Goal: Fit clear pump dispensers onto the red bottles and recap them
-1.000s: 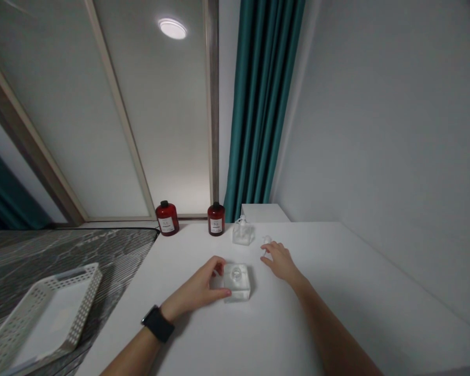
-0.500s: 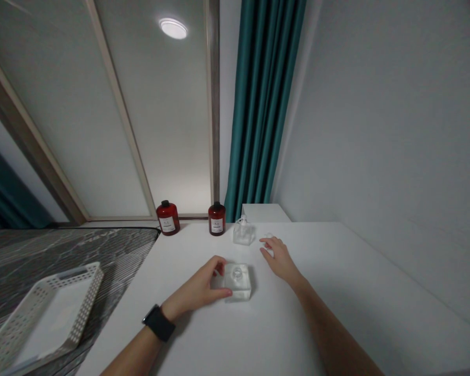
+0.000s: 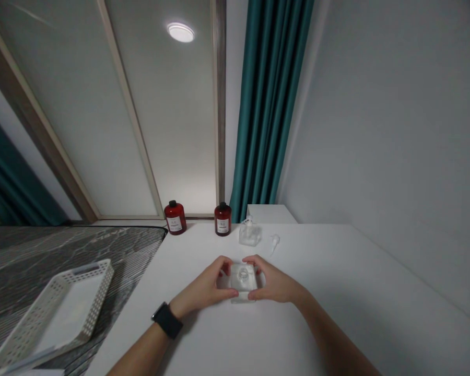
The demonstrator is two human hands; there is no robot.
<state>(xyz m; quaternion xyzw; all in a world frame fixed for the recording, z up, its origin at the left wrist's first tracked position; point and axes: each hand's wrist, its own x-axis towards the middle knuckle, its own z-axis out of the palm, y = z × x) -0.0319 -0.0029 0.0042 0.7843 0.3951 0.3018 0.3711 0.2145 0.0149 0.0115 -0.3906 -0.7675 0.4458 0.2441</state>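
A clear square bottle [image 3: 243, 278] with an open round neck stands on the white table [image 3: 337, 292] in front of me. My left hand [image 3: 203, 290] grips its left side, fingers curled round it. My right hand [image 3: 272, 282] grips its right side the same way. A black watch [image 3: 167, 320] is on my left wrist. Farther back stands a second clear bottle [image 3: 249, 233] with a pump on top. A loose white pump head [image 3: 274, 242] lies on the table just right of that bottle.
Two dark red bottles [image 3: 175, 217] [image 3: 222, 219] stand at the table's far edge by a teal curtain [image 3: 266, 104]. A white perforated basket [image 3: 58, 313] sits on a dark marbled surface [image 3: 62, 250] at the left. A wall runs along the right.
My right hand has come back from beside the loose pump head and closed on the right side of the clear square bottle. The left hand has kept its grip.
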